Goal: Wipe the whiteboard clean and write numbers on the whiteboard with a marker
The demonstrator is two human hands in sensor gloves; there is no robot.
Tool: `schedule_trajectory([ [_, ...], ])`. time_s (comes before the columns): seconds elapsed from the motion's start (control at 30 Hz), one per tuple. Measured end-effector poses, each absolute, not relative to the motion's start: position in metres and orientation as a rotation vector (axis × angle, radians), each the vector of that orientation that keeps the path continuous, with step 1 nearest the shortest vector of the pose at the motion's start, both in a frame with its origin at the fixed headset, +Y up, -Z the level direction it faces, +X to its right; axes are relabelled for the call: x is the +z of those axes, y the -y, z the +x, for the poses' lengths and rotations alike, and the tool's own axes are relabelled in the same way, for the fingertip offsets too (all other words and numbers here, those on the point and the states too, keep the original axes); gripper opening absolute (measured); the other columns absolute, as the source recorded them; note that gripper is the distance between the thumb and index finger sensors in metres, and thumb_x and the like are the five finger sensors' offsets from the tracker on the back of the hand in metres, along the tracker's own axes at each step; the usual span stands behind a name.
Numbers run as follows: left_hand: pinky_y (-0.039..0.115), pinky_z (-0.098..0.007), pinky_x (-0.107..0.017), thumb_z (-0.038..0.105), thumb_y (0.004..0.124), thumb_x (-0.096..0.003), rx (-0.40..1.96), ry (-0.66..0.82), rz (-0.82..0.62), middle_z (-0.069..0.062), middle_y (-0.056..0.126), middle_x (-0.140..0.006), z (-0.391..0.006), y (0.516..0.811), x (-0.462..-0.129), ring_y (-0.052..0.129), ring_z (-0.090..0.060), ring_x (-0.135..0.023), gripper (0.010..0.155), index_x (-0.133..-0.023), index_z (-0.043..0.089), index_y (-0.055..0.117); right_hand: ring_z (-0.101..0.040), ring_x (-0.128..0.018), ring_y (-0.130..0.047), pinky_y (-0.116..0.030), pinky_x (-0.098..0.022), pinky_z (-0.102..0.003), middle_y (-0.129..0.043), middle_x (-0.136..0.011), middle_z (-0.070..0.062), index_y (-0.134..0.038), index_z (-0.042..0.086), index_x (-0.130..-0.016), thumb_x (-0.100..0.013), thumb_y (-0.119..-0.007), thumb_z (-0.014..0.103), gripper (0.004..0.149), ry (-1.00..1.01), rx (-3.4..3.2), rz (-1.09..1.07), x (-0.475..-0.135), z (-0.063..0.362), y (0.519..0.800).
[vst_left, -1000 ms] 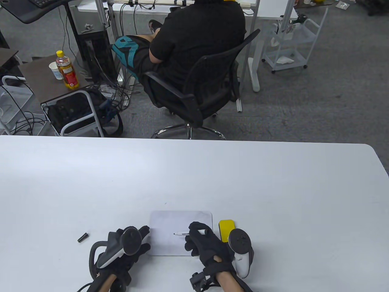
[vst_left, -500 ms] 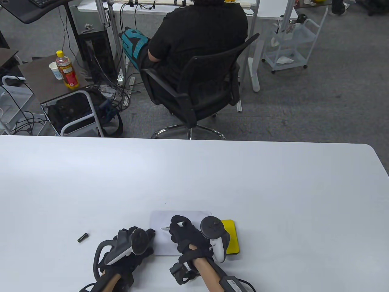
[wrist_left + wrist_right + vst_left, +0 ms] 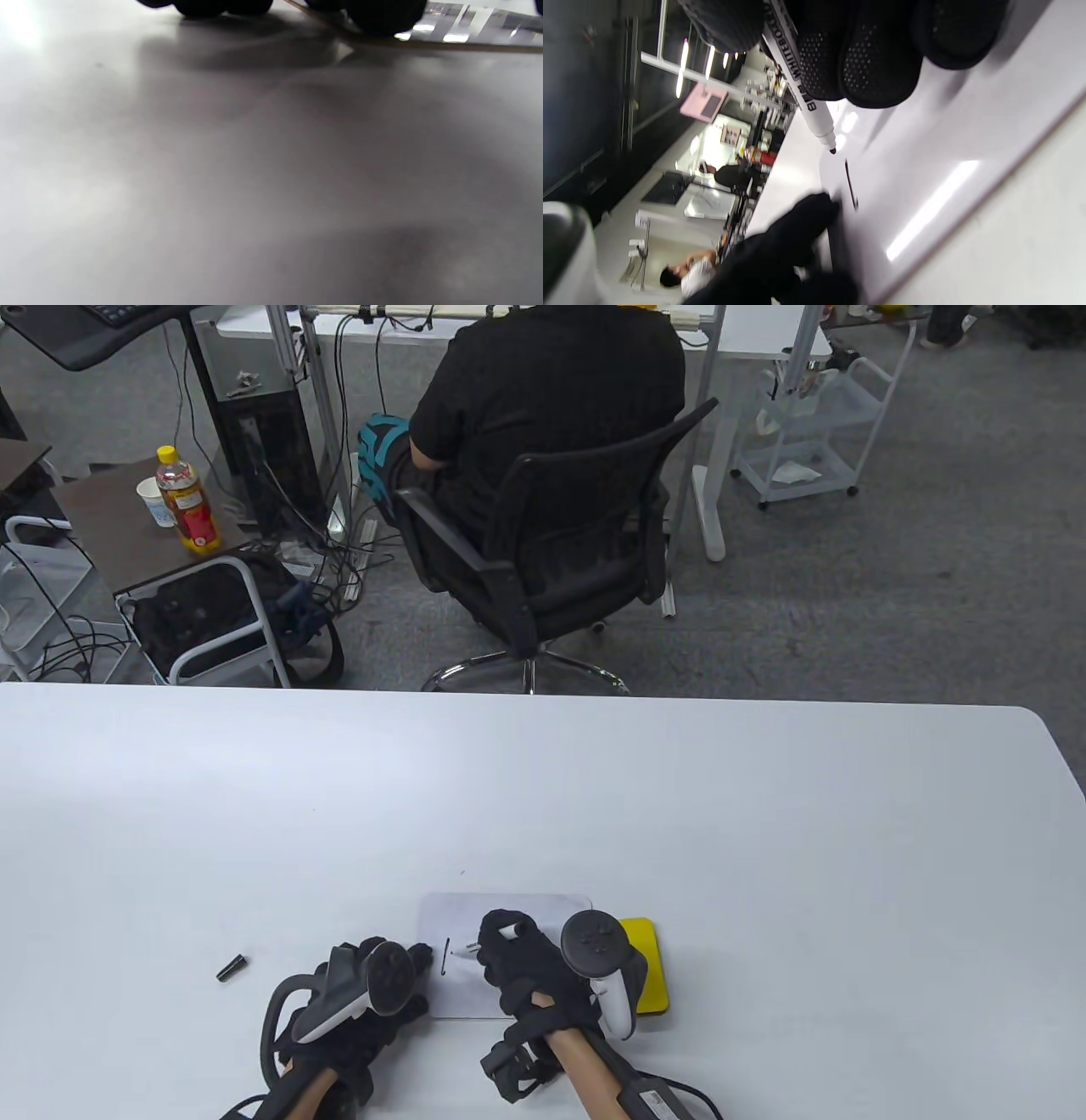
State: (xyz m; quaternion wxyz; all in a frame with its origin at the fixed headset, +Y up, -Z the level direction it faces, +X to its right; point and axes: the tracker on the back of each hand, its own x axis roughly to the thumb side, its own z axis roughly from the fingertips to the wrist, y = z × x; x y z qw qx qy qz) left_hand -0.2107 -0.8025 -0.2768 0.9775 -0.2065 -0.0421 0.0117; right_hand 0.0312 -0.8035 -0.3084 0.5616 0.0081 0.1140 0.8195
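Observation:
A small whiteboard [image 3: 543, 909] lies flat near the table's front edge. On its left part stands one short black vertical stroke [image 3: 446, 957], also seen as the stroke [image 3: 850, 184] in the right wrist view. My right hand [image 3: 502, 948] grips a white whiteboard marker [image 3: 801, 80], its uncapped tip [image 3: 832, 150] hovering just right of the stroke. My left hand [image 3: 405, 973] rests with straight fingers [image 3: 382, 17] on the board's left edge. The yellow eraser [image 3: 652, 971] lies against the board's right side, partly behind my right tracker.
The black marker cap [image 3: 231, 968] lies on the table [image 3: 679, 814] left of my left hand. Beyond the far edge a person sits in a black office chair [image 3: 560, 560], back turned. Carts and cables stand on the floor at the left.
My right hand moved left across the board with the marker, and a vertical stroke has appeared on the left part. My left hand stayed at the board's edge.

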Motion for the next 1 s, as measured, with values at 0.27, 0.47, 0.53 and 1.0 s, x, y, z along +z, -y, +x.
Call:
schedule_trajectory([
  [0.27, 0.052, -0.051, -0.083, 0.062, 0.064, -0.0586, 0.022, 0.085, -0.419, -0.002, 0.042, -0.121, -0.211, 0.802, -0.277, 0.049, -0.03, -0.106, 0.063, -0.116, 0.05, 0.043, -0.035, -0.067, -0.093, -0.075, -0.052, -0.056, -0.089, -0.084, -0.021, -0.066, 0.014, -0.099, -0.06, -0.074, 0.037, 0.046, -0.185, 2.015, -0.068, -0.308, 0.061, 0.801],
  [0.47, 0.052, -0.051, -0.083, 0.062, 0.064, -0.0587, 0.021, 0.085, -0.419, -0.002, 0.041, -0.121, -0.211, 0.803, -0.278, 0.049, -0.03, -0.106, 0.063, -0.116, 0.05, 0.043, -0.036, -0.069, -0.093, -0.076, -0.052, -0.054, -0.089, -0.084, -0.022, -0.066, 0.015, -0.1, -0.06, -0.075, 0.036, 0.047, -0.226, 2.084, -0.029, -0.309, 0.054, 0.805],
  [0.53, 0.052, -0.051, -0.083, 0.062, 0.064, -0.0587, 0.021, 0.085, -0.419, -0.003, 0.041, -0.121, -0.211, 0.803, -0.278, 0.049, -0.03, -0.106, 0.063, -0.116, 0.05, 0.043, -0.035, -0.066, -0.094, -0.078, -0.05, -0.053, -0.09, -0.082, -0.022, -0.066, 0.013, -0.099, -0.06, -0.074, 0.036, 0.046, -0.185, 2.095, -0.103, -0.307, 0.058, 0.803],
  [1.0, 0.052, -0.051, -0.083, 0.062, 0.064, -0.0587, 0.02, 0.085, -0.422, -0.002, 0.041, -0.121, -0.211, 0.803, -0.278, 0.049, -0.03, -0.106, 0.063, -0.116, 0.05, 0.043, -0.033, -0.058, -0.096, -0.08, -0.045, -0.05, -0.091, -0.077, -0.023, -0.067, 0.01, -0.097, -0.06, -0.074, 0.036, 0.046, -0.004, 2.084, -0.155, -0.298, 0.081, 0.777],
])
